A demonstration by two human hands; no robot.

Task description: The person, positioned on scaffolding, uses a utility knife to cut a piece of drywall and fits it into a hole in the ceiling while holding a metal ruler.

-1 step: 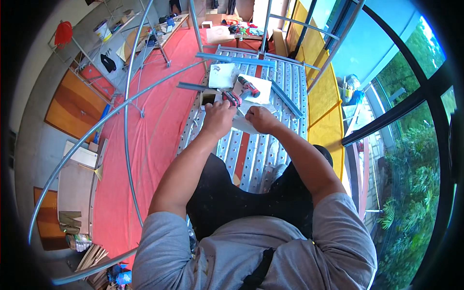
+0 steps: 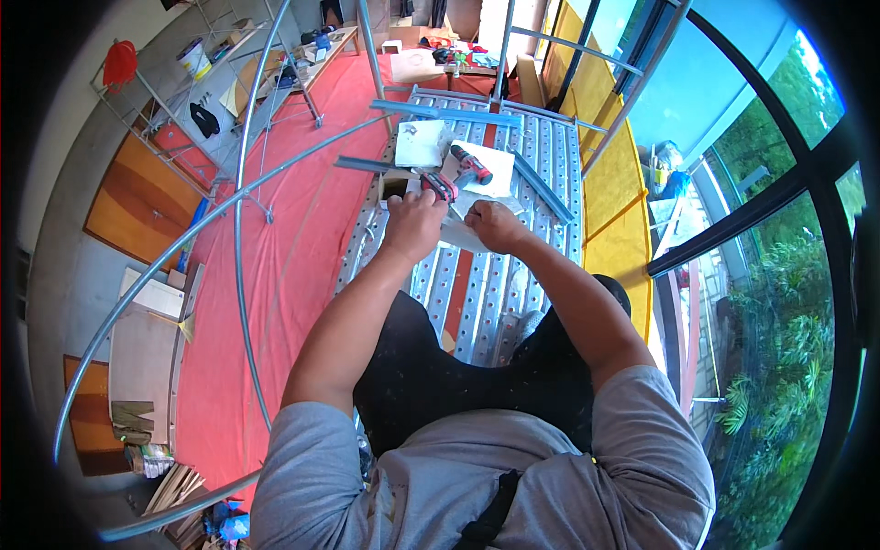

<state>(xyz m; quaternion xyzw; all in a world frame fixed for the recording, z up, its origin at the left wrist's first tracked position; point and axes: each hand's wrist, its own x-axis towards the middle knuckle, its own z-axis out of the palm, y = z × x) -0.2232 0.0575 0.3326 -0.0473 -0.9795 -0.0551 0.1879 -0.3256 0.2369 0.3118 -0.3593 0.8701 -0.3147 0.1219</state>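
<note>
My left hand [image 2: 413, 220], fingers curled, is just below a red-and-black power drill [image 2: 439, 187] and beside an open cardboard box [image 2: 397, 185]; what it grips is hidden. My right hand [image 2: 488, 225] is closed on a pale, crumpled sheet [image 2: 463, 236] between the hands. A second red-and-black drill [image 2: 472, 165] lies on a white board [image 2: 496, 168] just beyond them. Another white piece [image 2: 420, 139] sits behind the box, on the perforated metal platform [image 2: 541, 137] under my hands.
Long metal channels [image 2: 449, 113] [image 2: 543, 188] lie across the platform. Curved tubes [image 2: 163, 246] and scaffold rails [image 2: 621, 110] flank it. Red sheeting [image 2: 225, 367] covers the floor at left. A yellow barrier [image 2: 612, 238] and glass window [image 2: 770, 357] line the right. A cluttered table [image 2: 467, 64] stands behind.
</note>
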